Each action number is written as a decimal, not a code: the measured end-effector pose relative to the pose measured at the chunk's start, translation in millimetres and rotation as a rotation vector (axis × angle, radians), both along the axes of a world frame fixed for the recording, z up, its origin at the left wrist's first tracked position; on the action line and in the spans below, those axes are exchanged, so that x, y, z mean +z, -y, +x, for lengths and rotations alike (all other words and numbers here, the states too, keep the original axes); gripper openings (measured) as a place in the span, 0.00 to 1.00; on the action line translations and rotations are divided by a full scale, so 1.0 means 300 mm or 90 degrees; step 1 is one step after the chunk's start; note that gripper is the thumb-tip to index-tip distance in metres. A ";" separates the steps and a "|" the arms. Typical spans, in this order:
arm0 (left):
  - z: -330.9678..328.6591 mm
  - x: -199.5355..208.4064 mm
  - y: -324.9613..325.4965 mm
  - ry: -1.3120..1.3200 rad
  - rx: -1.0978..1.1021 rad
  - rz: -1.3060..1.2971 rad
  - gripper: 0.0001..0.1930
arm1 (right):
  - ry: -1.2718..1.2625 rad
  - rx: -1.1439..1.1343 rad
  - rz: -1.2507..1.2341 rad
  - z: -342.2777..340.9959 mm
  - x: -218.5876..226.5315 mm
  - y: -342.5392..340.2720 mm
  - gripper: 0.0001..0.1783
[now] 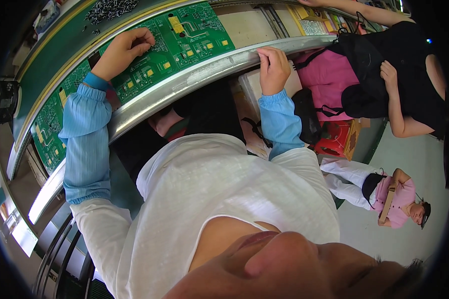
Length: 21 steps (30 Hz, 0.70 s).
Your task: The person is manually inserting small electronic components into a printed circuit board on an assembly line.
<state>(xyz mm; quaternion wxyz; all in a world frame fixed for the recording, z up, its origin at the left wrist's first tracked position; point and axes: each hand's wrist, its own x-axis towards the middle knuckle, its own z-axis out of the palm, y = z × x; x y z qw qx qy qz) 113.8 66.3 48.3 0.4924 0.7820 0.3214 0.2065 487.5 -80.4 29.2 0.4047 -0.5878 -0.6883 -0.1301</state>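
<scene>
My left hand [124,54] hovers over or touches a green circuit board [144,74] on the line. Its thumb and fingertips are pinched together; whatever may be between them is too small to make out. Beside that board, to the right, lies a matching green circuit board [199,37] with yellow pads and a larger yellow patch. My right hand [274,72] is at the metal rail [209,62] along the near edge, fingers curled in against the thumb. Anything held in it is hidden. Both forearms wear light blue sleeves, and a blue band circles my left wrist.
A heap of small dark parts [110,10] sits on the green surface beyond the boards. Another green board [50,129] lies further left. A co-worker in black [384,65] sits close on the right, near a red crate [334,137]. Another person [389,197] carries a box behind.
</scene>
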 end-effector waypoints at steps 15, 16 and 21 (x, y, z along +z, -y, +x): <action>-0.007 0.004 0.000 -0.002 0.003 0.026 0.05 | -0.064 0.022 -0.038 0.022 0.033 -0.022 0.04; -0.001 0.003 0.003 0.003 -0.001 0.021 0.05 | -0.157 0.018 -0.091 0.014 0.058 -0.027 0.04; -0.003 0.032 0.000 0.053 0.000 -0.032 0.05 | -0.250 0.182 -0.227 -0.053 0.127 -0.233 0.05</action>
